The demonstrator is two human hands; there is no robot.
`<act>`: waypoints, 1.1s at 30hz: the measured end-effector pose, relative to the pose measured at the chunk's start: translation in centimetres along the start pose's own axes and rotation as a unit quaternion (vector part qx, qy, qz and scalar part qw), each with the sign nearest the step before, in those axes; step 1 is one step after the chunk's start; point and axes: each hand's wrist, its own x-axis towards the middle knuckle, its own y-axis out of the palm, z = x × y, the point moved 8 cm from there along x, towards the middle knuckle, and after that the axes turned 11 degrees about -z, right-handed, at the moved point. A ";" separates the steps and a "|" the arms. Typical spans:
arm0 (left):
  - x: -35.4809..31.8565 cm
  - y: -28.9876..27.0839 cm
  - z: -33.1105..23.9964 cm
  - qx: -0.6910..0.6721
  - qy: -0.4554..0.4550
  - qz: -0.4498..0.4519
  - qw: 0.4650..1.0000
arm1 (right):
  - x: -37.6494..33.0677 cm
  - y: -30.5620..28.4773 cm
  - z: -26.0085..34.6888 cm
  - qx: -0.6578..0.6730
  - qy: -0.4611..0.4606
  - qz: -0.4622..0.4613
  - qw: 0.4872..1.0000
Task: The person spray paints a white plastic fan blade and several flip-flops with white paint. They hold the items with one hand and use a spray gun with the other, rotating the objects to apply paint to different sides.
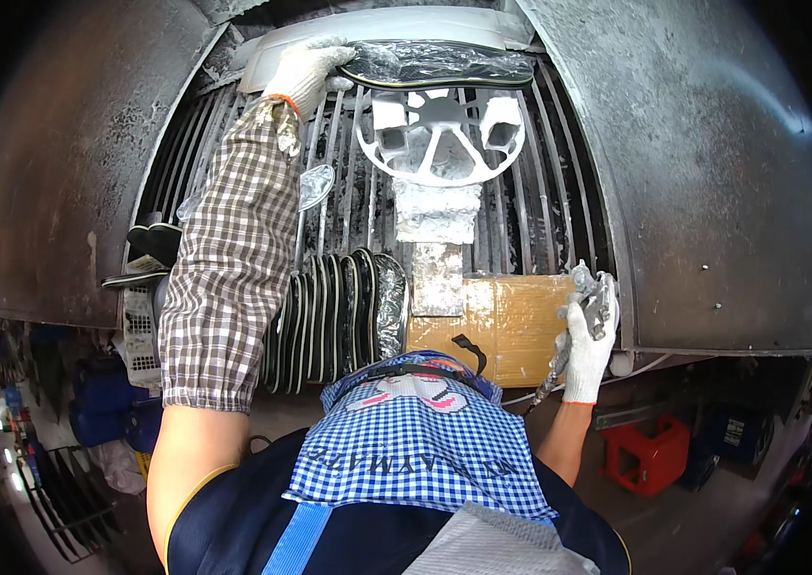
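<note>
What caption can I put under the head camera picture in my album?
Gloved left hand at one end of a plastic-wrapped black piece, gloved right hand holding a metal tool.

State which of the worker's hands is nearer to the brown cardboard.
Right: the right hand is at the right end of the brown cardboard; the left hand is well away, farther forward and to the left.

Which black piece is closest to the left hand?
The long black piece at the top, by the left hand; the others are lower, mostly in a row.
</note>
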 end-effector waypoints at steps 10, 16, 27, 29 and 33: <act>-1.7 -2.0 1.5 -0.019 -0.029 -0.083 0.996 | -0.4 1.7 2.4 0.027 -0.054 0.034 0.998; -9.4 -3.7 8.7 -0.108 -0.189 -0.229 0.949 | -0.4 4.1 5.6 0.034 -0.091 0.097 0.991; -21.2 8.6 12.6 -0.301 -0.255 0.028 0.918 | -3.0 16.3 16.6 0.170 -0.113 0.278 0.938; -21.1 9.3 12.7 -0.352 -0.259 0.067 0.897 | -3.2 17.8 18.3 0.179 -0.184 0.289 0.922; -20.6 9.8 13.5 -0.466 -0.270 0.069 0.840 | -3.4 19.0 19.7 0.175 -0.230 0.286 0.914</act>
